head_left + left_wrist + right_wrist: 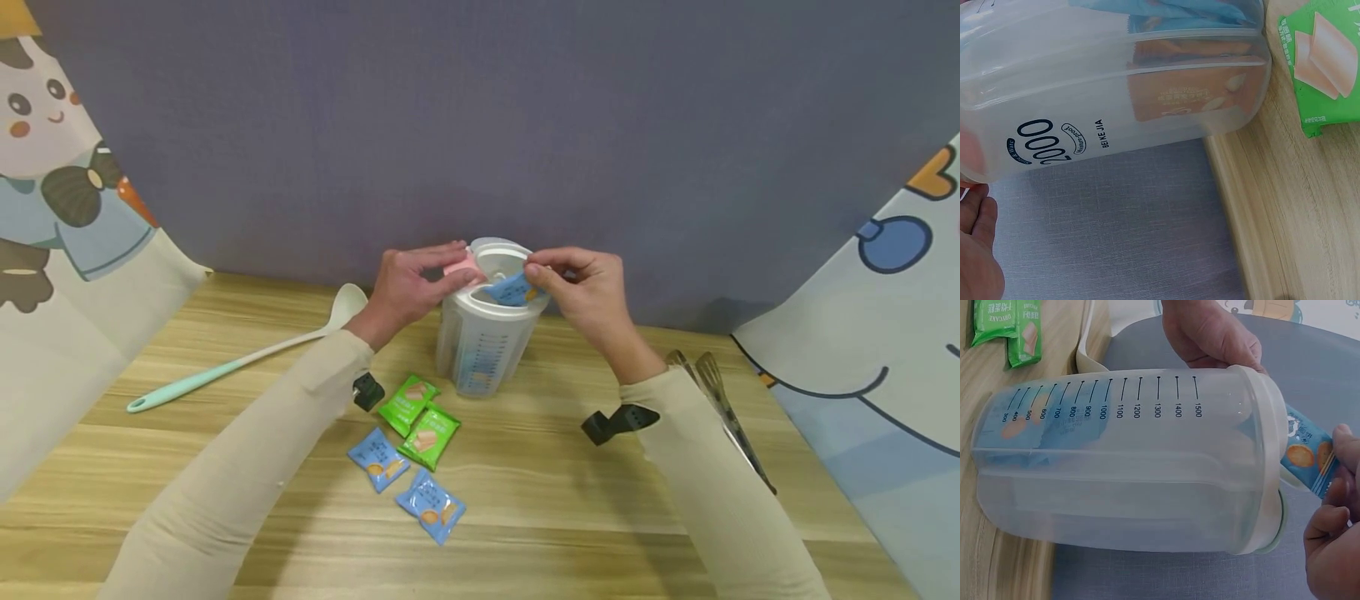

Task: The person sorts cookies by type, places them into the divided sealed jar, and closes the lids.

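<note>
A clear food storage container [487, 342] with a white top and marked scale stands upright on the table near the grey backdrop. My left hand [416, 283] grips its top at the pink lid flap [463, 265], thumb in front and fingers behind. Between thumb and fingertips, my right hand [588, 287] pinches a blue snack packet [1305, 450], which is partly inside the container's front opening. Through the wall show other blue packets [1054, 425] and an orange-brown packet [1191, 90] in separate compartments. Two green packets [429, 436] and two blue packets [432, 506] lie in front.
A white ladle [347, 307] with a mint handle lies on the left. Metal tongs [723, 400] lie on the right, partly under the right forearm. The grey backdrop [480, 125] rises close behind the container, with cartoon-printed panels at both sides.
</note>
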{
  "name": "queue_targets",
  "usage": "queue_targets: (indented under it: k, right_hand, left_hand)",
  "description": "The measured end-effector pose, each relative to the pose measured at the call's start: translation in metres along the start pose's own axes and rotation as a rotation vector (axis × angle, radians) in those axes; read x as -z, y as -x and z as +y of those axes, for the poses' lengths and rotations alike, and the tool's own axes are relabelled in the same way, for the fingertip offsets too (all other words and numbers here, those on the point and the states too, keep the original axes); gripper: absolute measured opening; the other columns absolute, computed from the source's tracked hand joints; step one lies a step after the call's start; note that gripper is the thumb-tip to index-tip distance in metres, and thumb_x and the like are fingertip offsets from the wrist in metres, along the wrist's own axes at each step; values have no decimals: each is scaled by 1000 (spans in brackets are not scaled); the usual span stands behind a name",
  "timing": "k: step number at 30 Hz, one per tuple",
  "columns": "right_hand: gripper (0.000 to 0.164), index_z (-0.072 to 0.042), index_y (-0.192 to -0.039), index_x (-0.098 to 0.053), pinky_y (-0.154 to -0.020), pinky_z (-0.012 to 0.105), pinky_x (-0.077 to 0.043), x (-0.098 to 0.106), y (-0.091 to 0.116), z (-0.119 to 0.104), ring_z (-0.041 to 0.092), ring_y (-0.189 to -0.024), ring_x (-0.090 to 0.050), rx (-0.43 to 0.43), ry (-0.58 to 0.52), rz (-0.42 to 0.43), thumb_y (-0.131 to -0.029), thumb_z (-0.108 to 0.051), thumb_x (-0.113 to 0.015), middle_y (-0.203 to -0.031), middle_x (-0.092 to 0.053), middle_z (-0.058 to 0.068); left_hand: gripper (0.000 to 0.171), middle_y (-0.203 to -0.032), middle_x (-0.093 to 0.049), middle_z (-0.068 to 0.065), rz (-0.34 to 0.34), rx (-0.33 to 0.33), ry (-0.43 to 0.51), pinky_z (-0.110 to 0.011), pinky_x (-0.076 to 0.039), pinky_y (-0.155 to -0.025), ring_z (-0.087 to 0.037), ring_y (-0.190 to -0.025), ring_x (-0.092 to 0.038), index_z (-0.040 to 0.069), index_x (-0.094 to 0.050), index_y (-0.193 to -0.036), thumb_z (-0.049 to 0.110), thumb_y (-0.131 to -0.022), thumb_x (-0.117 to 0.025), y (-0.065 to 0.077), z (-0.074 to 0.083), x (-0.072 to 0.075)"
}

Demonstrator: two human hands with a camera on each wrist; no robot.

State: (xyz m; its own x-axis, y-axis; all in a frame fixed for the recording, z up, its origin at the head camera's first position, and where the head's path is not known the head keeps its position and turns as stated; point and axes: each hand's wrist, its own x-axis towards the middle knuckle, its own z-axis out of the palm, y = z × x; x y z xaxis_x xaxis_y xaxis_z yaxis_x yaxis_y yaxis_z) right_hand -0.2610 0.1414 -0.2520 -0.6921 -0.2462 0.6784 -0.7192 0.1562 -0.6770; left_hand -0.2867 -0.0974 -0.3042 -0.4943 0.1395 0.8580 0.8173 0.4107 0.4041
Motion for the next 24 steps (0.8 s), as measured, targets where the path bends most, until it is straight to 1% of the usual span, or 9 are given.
queue_targets:
  k: [6,13,18,21,24]
  right_hand:
    - [10,6,-86,-72,-47,18,-38,-1,0,1,9,-57,-49,13,24,-9,-79,-1,-75,-75,-69,4]
    - [8,6,-86,-72,-45,19,-33,-1,0,-1,9,-54,-44,-8,40,-22,-79,2,-74,-73,-67,4]
    - [7,10,-87,-70,-44,19,-30,-4,1,-16,7,-52,-40,1,49,-39,-80,7,-71,-70,-65,11]
    - [8,12,-86,-69,-45,18,-30,-6,2,-26,7,-52,-40,0,46,-38,-81,7,-71,-70,-65,10]
    - [8,12,-86,-68,-45,18,-31,-6,2,-28,6,-52,-40,-2,43,-32,-81,7,-71,-70,-66,7]
  left_hand:
    - [33,-108,-67,-7,-2,5,6,-29,-49,-88,-15,-101,-64,6,-74,-102,20,-74,-83,0,0,0]
    - [33,-108,-67,-6,3,7,13,-30,-49,-88,-15,-101,-64,6,-74,-102,20,-74,-83,0,-3,0]
    - [33,-108,-67,-6,6,5,3,-29,-48,-88,-15,-101,-64,6,-74,-102,20,-74,-84,0,-2,0]
    - [33,-108,-67,-7,9,7,4,-29,-48,-89,-16,-101,-64,6,-74,-102,20,-73,-84,0,-2,0]
    - [34,-109,-66,-7,9,3,3,-30,-49,-88,-16,-101,-64,6,-73,-102,21,-73,-84,0,-3,0]
